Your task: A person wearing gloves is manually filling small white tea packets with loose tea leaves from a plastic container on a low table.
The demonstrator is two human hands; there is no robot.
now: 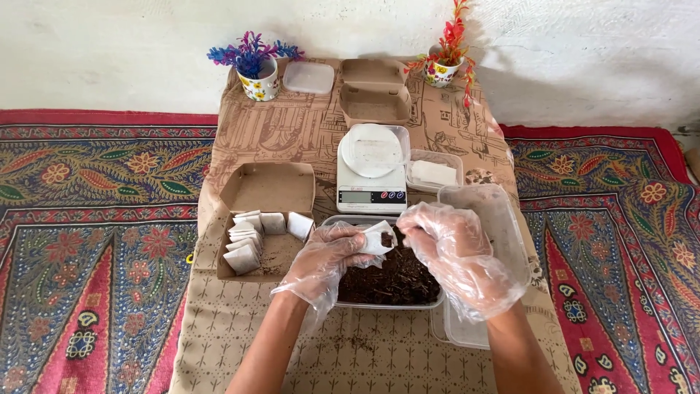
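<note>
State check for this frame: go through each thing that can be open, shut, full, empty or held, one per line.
Sachet: open, held by left hand.
Right hand: pinched at the sachet mouth.
Tub: open, holds dark loose material.
Left box: open, part filled with sachets.
Far box: open, empty.
Scale: carries a lidded dish.

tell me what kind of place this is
Probably a home floor workspace for packing small sachets: a low table on a patterned rug, with a kitchen scale, a tub of dark loose material and a box of filled sachets.
</note>
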